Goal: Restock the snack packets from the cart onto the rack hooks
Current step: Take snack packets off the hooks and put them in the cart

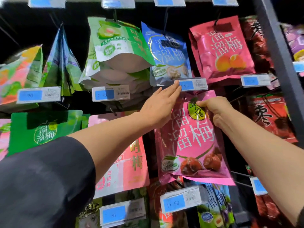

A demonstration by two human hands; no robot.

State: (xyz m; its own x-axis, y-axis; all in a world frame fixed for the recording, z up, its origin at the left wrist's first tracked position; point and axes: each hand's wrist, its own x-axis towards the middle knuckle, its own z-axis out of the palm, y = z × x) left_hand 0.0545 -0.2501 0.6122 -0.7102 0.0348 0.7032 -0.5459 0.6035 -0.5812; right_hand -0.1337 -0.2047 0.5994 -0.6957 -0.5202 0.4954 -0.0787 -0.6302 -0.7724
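Observation:
A magenta snack packet (pixel 194 145) with white lettering and plum pictures hangs in the middle of the rack. My right hand (pixel 215 111) pinches its top edge, just below the price tag (pixel 191 84) at the end of a hook. My left hand (pixel 162 102) reaches in from the left with straight fingers, its fingertips touching the left end of that price tag. The hook itself is hidden behind the tag and the packet. The cart is out of view.
Packets fill the rack all round: blue (pixel 167 53) and pink (pixel 223 50) ones above, green-and-white pouches (pixel 120 51) upper left, a pink packet (pixel 131 163) lower left, red ones (pixel 269 116) on the right. A dark upright post (pixel 279 51) stands at the right.

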